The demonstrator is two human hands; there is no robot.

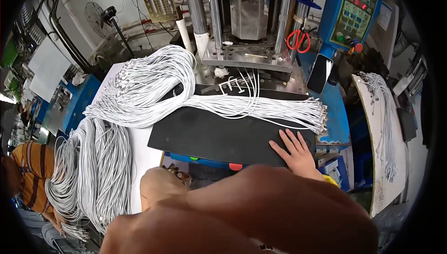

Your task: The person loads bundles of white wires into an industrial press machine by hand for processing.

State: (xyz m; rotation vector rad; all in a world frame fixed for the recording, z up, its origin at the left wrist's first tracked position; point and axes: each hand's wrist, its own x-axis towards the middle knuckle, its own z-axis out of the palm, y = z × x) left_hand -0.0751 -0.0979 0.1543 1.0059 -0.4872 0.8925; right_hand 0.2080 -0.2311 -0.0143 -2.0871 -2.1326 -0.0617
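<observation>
My right hand lies palm down with fingers spread on the right end of a black mat. Nothing is in it. Just beyond its fingertips is a bundle of white cables, their metal-tipped ends gathered at the right. The bundle runs left across the mat into a large looped heap of white cables. A few cables bend up toward a small white branched piece at the press. My left hand does not show; large blurred skin-coloured shapes fill the lower middle.
A press with steel columns stands behind the mat, beside a blue control panel. Red-handled scissors hang near a phone. More cables drape at left, near a person in an orange striped shirt. A side board holds cables.
</observation>
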